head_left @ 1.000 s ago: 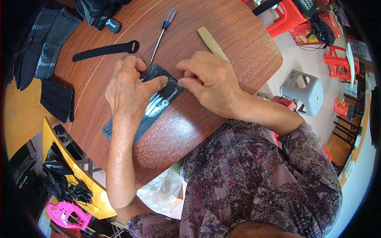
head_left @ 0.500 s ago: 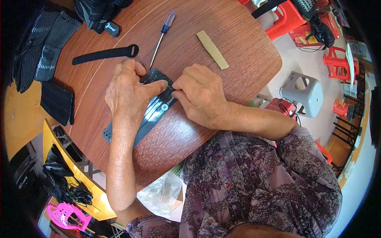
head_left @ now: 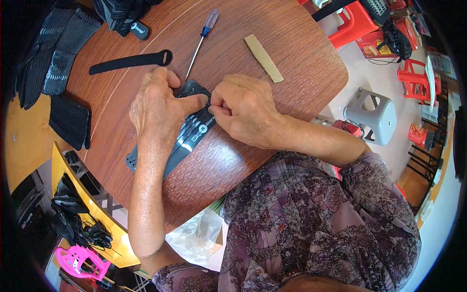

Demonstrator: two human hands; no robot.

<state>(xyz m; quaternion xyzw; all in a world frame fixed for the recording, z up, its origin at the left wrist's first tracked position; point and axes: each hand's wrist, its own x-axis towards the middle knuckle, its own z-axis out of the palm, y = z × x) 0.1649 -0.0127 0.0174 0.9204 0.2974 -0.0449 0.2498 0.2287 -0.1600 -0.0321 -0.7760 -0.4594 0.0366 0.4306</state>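
A fanned stack of black hook-and-loop straps [head_left: 187, 141] with pale printing lies slantwise on the brown table. My left hand [head_left: 158, 107] is closed over its upper part, thumb stretched across the top and fingers at the far side. At the right edge of the stack, my right hand [head_left: 248, 111] is bent into a pinch, thumb against forefinger, on the edge of a strap; the exact grip is partly hidden. Beyond my left hand lies a single black strap [head_left: 129, 62] with a slotted round end. A screwdriver [head_left: 206, 30] points its shaft at the stack.
A flat beige strip [head_left: 264, 59] rests beyond my right hand. Piles of black straps [head_left: 73, 46] sit at the far left, with another bundle [head_left: 119, 14] beside them. Past the table's right edge stand a grey stool [head_left: 379, 117] and red chairs. A clear plastic bag [head_left: 194, 236] hangs below the near edge.
My right hand has shifted slightly up and left, its thumb and forefinger curled more at the stack's edge. My left hand keeps its place on the straps.
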